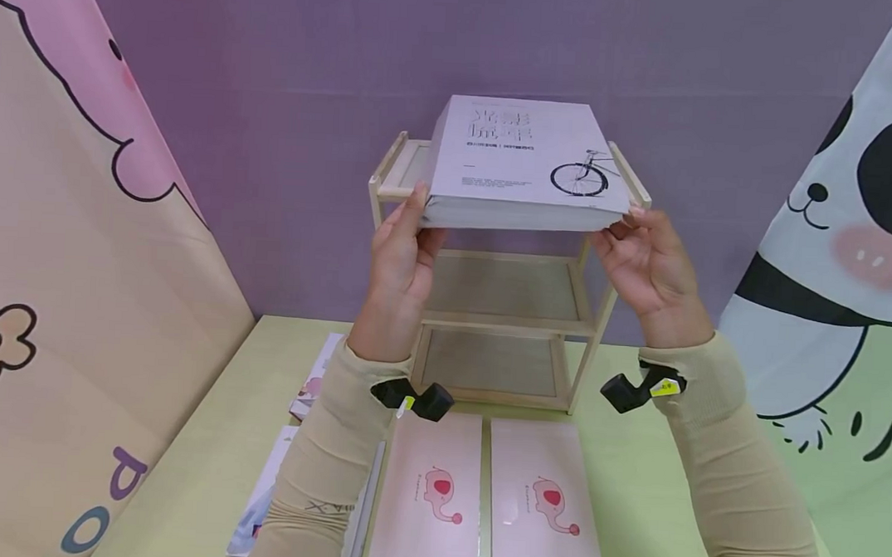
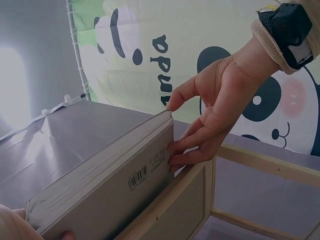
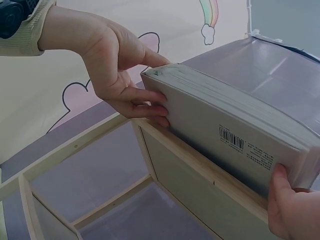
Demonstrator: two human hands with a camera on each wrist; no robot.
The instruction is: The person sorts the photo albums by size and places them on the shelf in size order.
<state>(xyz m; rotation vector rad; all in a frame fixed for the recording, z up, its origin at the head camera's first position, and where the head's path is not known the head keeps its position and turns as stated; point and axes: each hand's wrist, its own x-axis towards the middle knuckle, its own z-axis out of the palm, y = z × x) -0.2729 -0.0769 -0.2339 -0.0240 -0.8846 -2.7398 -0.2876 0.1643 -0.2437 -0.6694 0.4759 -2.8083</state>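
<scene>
A thick white book (image 1: 526, 149) with a bicycle printed on its cover lies flat at the top tier of a wooden three-tier rack (image 1: 504, 323). My left hand (image 1: 404, 256) grips its near left corner, thumb on the upper side. The near right corner is held by my right hand (image 1: 647, 266), with fingers under the book. In the left wrist view, a barcode shows on the underside of the book (image 2: 110, 175), which is tilted up off the rack's top frame (image 2: 165, 205) along its near edge. Whether its far edge touches the tier is hidden.
Two pale boards with pink elephants, one left (image 1: 425, 494) and one right (image 1: 544, 499), lie before the rack on the light green tabletop (image 1: 645, 503). White-and-blue (image 1: 265, 495) and pink-printed packages (image 1: 314, 381) lie left, partly behind my sleeve. A purple backdrop (image 1: 310, 140) hangs behind.
</scene>
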